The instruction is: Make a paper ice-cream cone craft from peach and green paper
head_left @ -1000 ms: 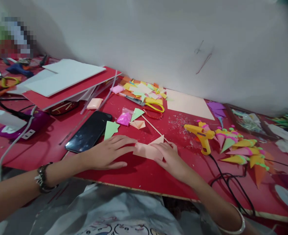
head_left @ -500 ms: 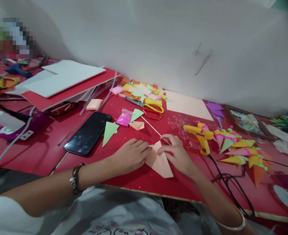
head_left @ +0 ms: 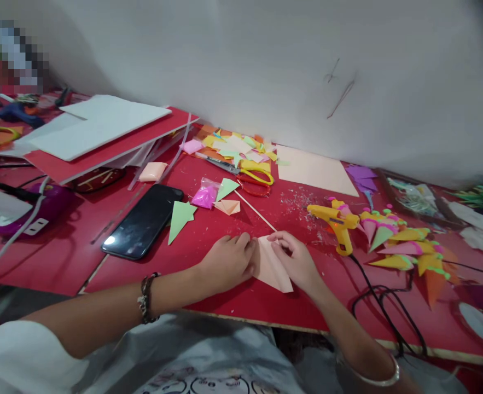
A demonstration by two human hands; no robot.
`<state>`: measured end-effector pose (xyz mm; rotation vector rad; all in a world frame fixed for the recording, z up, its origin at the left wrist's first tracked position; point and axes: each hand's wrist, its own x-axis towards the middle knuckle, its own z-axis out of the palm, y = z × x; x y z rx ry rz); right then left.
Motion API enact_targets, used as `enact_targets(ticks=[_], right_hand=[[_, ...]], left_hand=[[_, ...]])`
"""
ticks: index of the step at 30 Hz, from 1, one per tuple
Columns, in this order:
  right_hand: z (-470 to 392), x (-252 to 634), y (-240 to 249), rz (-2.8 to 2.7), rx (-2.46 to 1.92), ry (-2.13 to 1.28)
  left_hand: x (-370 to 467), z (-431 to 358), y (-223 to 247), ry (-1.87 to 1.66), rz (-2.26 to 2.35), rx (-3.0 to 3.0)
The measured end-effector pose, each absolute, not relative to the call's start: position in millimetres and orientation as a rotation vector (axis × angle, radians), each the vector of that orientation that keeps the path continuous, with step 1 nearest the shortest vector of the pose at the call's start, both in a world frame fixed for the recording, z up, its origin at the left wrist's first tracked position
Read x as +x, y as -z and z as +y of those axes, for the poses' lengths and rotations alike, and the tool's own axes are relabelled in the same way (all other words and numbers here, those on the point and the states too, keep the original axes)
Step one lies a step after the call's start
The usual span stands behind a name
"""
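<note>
A pale peach sheet of paper (head_left: 271, 265) with a crease lies on the red table between my hands. My left hand (head_left: 230, 262), fingers curled, grips its left edge. My right hand (head_left: 294, 260) has thumb and fingers pinched on the paper's upper right part. Just beyond my right hand, a thin white stick (head_left: 255, 210) reaches toward a green paper piece (head_left: 227, 189). Near it are a small folded peach piece (head_left: 228, 207), a pink clay packet (head_left: 205, 193) and another green piece (head_left: 180, 220).
A black phone (head_left: 143, 223) lies at left, below stacked white boards (head_left: 97, 126). Yellow-handled scissors (head_left: 257, 175) rest by paper scraps. Right of my hands stand a yellow glue gun (head_left: 337, 224) with a black cord and colourful paper cones (head_left: 405, 249).
My right hand has shifted slightly down and pinches the paper more closely. The paper now shows a raised crease along its right side. The whole view has shifted a little.
</note>
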<state>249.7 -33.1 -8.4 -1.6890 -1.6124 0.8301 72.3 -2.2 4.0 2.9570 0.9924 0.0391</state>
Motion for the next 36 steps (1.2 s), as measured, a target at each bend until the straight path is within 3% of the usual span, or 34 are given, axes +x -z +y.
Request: enact_targets(ticks=[19, 30, 36], right_hand=[[-51.3, 237.3, 9.3, -1.883, -1.967, -0.255], [-69.4, 243.6, 4.6, -1.705, -1.97, -0.564], [-78.9, 241.1, 7.4, -1.731, -1.976, -0.503]], left_hand=[[83.1, -4.9, -4.0, 0.064, 0.878, 3.171], [85.4, -7.5, -6.7, 0.154, 0.809, 3.222], [85.6, -9.3, -4.0, 0.089, 0.872, 3.223]])
